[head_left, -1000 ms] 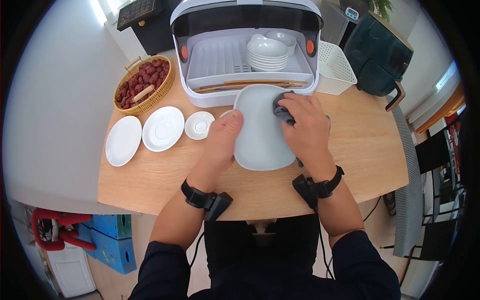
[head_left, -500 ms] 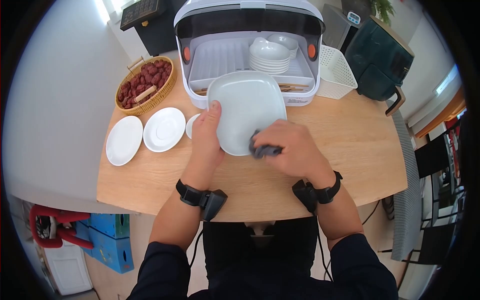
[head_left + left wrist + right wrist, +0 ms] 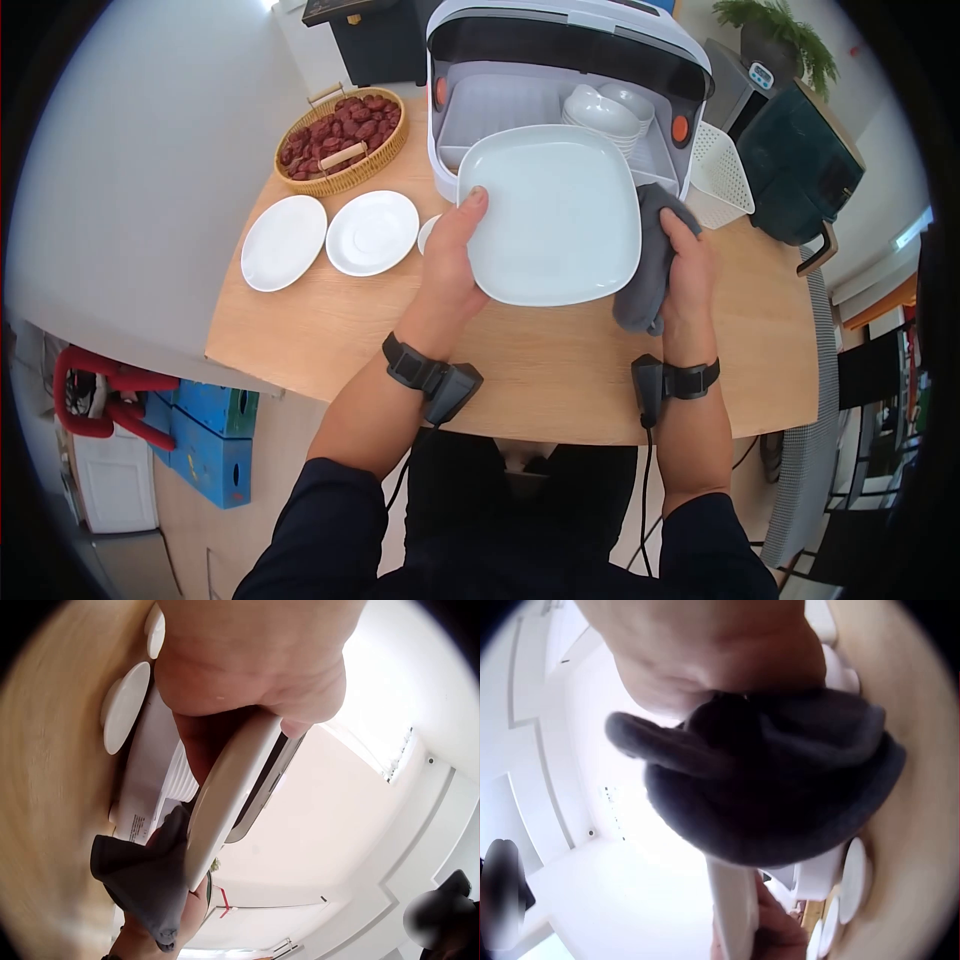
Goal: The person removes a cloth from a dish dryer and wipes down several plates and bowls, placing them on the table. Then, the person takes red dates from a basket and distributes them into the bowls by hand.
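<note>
A white square plate with rounded corners (image 3: 555, 215) is held up over the table, its face tilted toward me. My left hand (image 3: 452, 262) grips its left edge, thumb on the face and the other fingers hidden behind. At the opposite edge, my right hand (image 3: 690, 270) holds a dark grey cloth (image 3: 643, 270), which hangs down beside the plate. Seen from the left wrist, the plate (image 3: 229, 791) is nearly edge-on, with the cloth (image 3: 146, 881) at its far end. In the right wrist view the bunched cloth (image 3: 780, 787) covers most of the fingers.
Behind the plate stands an open white dish box (image 3: 443, 180) with stacked bowls (image 3: 603, 112). White saucers (image 3: 284, 243) and a wicker basket of dark red dried fruit (image 3: 340, 137) are at left. A white perforated basket (image 3: 722, 180) and a dark green air fryer (image 3: 805, 165) stand at right.
The cloth has gone from the plate's upper right face to its lower edge, then to its right edge. The plate has shifted right in the head view, which has itself turned somewhat.
</note>
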`<state>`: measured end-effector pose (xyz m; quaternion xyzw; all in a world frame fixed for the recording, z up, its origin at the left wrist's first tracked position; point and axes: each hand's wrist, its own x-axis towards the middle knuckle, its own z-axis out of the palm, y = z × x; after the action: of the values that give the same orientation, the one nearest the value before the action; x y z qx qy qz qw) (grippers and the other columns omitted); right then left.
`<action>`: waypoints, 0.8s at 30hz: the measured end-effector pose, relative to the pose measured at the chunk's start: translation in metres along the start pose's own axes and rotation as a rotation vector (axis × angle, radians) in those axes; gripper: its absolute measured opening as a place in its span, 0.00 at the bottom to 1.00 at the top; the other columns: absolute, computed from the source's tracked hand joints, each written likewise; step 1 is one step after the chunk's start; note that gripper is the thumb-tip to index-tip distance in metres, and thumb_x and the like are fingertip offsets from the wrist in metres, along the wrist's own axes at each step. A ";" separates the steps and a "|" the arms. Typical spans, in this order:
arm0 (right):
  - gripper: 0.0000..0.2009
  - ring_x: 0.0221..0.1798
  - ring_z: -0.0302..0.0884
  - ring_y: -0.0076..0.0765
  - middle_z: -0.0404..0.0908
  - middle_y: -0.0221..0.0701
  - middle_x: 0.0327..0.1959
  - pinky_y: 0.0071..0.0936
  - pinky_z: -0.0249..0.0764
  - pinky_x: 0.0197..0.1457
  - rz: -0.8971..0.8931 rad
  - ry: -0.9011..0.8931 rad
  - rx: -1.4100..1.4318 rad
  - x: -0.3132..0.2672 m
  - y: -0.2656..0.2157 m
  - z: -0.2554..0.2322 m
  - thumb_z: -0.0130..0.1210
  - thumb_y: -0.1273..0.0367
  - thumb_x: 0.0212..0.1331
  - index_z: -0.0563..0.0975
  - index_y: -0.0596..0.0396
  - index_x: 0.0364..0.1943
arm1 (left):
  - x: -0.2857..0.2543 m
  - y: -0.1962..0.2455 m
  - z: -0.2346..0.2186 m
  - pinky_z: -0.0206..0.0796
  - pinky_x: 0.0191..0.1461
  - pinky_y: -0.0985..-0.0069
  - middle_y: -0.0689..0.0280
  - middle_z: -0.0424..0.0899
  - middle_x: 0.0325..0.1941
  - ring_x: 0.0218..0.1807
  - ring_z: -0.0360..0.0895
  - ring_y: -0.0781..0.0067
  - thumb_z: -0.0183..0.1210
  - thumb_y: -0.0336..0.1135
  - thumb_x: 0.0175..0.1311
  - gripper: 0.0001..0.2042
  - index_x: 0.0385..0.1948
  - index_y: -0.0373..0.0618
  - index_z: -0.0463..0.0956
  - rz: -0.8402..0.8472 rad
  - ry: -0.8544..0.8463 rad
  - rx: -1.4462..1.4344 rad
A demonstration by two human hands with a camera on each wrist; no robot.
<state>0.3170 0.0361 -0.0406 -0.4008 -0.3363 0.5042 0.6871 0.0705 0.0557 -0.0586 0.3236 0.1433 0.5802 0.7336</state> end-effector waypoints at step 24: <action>0.19 0.38 0.85 0.32 0.87 0.38 0.41 0.27 0.81 0.42 0.174 -0.158 -0.064 0.015 0.016 -0.022 0.57 0.67 0.65 0.78 0.70 0.54 | 0.005 -0.012 -0.021 0.69 0.21 0.82 0.61 0.88 0.34 0.23 0.81 0.77 0.60 0.45 0.73 0.18 0.47 0.35 0.80 -0.101 0.093 0.640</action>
<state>0.3335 0.0483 -0.0639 -0.4090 -0.3694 0.5809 0.5990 0.0682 0.0654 -0.0812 0.5033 0.3675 0.4829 0.6152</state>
